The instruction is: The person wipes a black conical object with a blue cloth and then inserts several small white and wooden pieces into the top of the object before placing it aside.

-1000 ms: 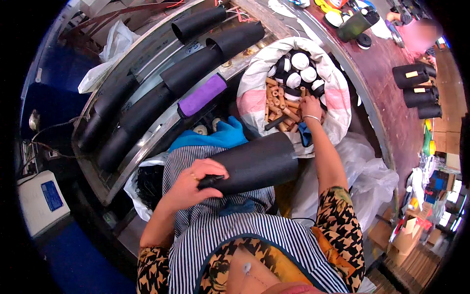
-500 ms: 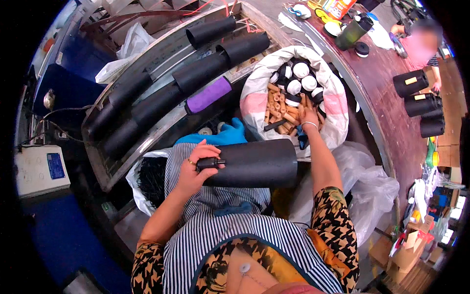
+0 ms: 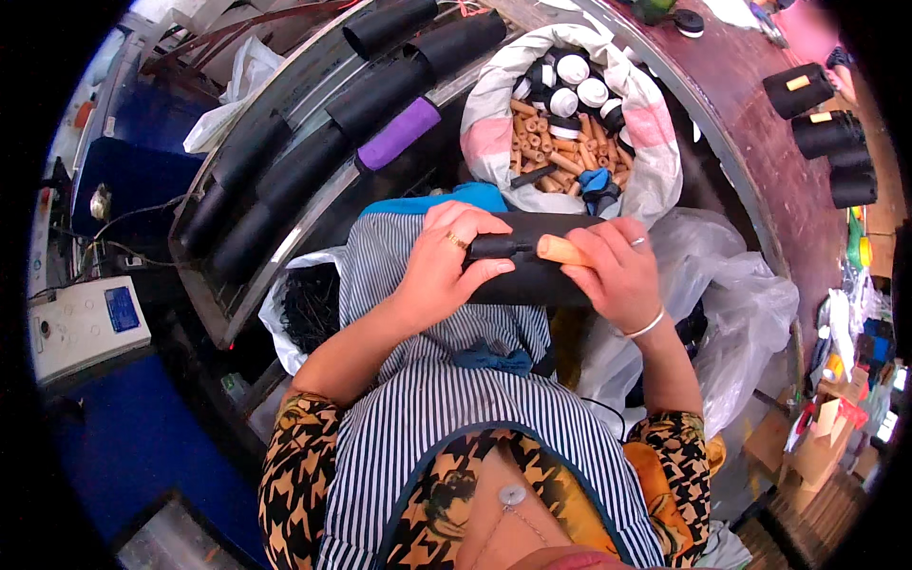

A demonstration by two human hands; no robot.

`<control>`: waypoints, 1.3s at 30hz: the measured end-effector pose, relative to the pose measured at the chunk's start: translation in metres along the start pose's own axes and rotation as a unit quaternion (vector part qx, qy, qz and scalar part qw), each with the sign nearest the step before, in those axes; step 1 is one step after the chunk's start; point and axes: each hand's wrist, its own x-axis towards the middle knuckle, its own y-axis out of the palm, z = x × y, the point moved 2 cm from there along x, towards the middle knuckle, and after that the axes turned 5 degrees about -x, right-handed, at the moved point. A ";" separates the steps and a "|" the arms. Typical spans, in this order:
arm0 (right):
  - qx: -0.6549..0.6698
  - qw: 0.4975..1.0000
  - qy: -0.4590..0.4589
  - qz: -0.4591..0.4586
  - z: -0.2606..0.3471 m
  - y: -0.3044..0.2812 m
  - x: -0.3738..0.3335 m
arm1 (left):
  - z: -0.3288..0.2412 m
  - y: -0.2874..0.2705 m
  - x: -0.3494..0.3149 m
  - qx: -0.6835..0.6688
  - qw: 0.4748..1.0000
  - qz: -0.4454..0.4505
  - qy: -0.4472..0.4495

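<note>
Pinching tan cylinder (image 3: pixel 562 250), end uncovered; right hand (image 3: pixel 624 271)

a parts-filled sack (image 3: pixel 488 142) and metal trough (image 3: pixel 285 249) mark a workshop.

A white box (image 3: pixel 81 334) sits left, a translucent plastic bag (image 3: pixel 741 309) right.

One fisheye camera is looking steeply down and forward from the wearer's head, with the striped apron (image 3: pixel 418 408) filling six o'clock. It is viewing the left hand (image 3: pixel 446 256) and right hand (image 3: pixel 622 275) from close above, while the sack (image 3: pixel 648 100) is appearing farther off toward one o'clock.
</note>
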 end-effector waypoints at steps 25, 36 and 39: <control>0.233 0.957 0.045 0.165 -0.022 0.059 0.065 | 0.024 -0.024 -0.029 -0.133 0.975 -0.040 -0.171; -0.120 0.954 0.227 0.156 -0.265 0.259 0.121 | 0.108 -0.065 -0.092 -0.580 0.620 -0.174 -0.498; -0.222 0.936 0.181 0.204 -0.242 0.274 0.142 | 0.107 -0.059 -0.094 -0.616 0.577 -0.158 -0.513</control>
